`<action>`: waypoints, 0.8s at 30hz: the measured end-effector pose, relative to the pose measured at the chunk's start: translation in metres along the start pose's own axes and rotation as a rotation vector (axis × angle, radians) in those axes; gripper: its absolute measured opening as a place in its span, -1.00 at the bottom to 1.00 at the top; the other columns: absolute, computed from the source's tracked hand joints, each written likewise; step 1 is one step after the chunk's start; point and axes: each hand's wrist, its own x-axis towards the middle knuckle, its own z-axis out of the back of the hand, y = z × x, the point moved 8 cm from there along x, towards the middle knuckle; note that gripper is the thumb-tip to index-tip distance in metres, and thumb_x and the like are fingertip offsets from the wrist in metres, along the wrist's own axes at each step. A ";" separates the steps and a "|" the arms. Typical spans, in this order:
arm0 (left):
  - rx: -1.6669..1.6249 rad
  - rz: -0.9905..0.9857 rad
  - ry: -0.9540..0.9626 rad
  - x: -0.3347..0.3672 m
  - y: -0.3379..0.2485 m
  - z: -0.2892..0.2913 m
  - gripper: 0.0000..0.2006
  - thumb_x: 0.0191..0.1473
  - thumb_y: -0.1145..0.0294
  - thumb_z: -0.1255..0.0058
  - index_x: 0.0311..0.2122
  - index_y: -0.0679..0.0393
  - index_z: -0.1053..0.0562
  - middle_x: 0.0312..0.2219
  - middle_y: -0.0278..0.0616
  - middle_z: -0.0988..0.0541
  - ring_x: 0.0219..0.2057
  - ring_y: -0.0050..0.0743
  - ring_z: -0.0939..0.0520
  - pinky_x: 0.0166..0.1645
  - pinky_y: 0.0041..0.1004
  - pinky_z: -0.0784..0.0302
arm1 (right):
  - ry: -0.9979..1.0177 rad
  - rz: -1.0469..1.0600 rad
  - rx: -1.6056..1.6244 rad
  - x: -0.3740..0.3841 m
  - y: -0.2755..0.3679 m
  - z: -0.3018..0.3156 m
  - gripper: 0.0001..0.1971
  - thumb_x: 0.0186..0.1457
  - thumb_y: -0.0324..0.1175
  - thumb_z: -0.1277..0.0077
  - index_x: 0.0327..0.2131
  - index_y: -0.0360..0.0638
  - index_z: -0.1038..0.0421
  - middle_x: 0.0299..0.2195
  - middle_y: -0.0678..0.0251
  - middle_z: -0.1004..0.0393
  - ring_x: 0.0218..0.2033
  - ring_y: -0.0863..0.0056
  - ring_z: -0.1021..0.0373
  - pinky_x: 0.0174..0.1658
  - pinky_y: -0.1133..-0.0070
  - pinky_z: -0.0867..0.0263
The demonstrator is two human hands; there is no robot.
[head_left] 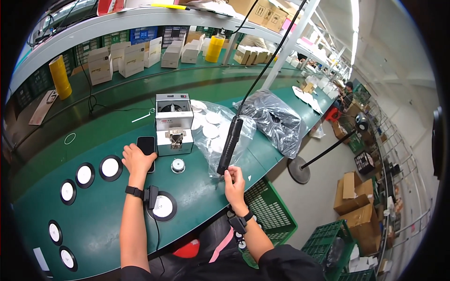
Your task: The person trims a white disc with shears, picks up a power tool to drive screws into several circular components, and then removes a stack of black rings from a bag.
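Observation:
A black smartphone (146, 144) lies on the green bench, and my left hand (137, 161) closes around its lower part, thumb across it. By its lower end, my right hand (235, 186) pinches a black electric screwdriver (230, 145) that hangs on a cord. Between my hands stands a silver-grey bench machine (174, 124) with a metal mechanism on its front. A small round metal part (178, 165) sits just in front of it. Near my left wrist lies a black-rimmed disc with a white centre (164, 206).
Several similar discs (111, 167) lie along the left. Clear plastic bags (213, 126) with white round parts and a grey plastic-wrapped bundle (272, 119) are to the right. White boxes (132, 61) and yellow tape rolls (214, 49) stand behind. A green crate (272, 213) sits below the bench edge.

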 end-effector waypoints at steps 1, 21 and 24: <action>-0.004 0.000 0.012 -0.001 0.000 0.001 -0.24 -0.30 0.00 -0.38 -0.05 0.33 -0.39 -0.06 0.03 -0.42 0.02 0.06 -0.45 0.04 -0.03 -0.41 | 0.002 0.000 0.005 0.000 -0.001 0.000 -0.84 0.28 -0.40 -0.03 -0.15 -0.26 -0.36 -0.39 0.42 -0.46 -0.38 0.70 -0.37 -0.27 0.69 -0.32; 0.034 0.017 0.016 -0.007 -0.003 0.008 -0.23 -0.29 -0.06 -0.41 -0.07 0.33 -0.38 -0.07 0.05 -0.45 0.01 0.07 -0.48 0.01 -0.04 -0.44 | -0.007 0.040 0.036 -0.001 0.005 0.000 -0.83 0.24 -0.40 -0.07 -0.18 -0.29 -0.37 -0.50 0.36 -0.48 -0.49 0.65 -0.36 -0.38 0.64 -0.31; 0.050 0.012 0.003 -0.009 0.002 0.010 -0.22 -0.28 -0.09 -0.39 -0.07 0.31 -0.38 -0.06 0.06 -0.45 -0.01 0.09 -0.49 0.01 -0.03 -0.45 | 0.001 0.031 0.036 -0.003 0.002 -0.002 -0.83 0.25 -0.40 -0.07 -0.18 -0.28 -0.37 -0.50 0.36 -0.48 -0.49 0.65 -0.36 -0.37 0.64 -0.31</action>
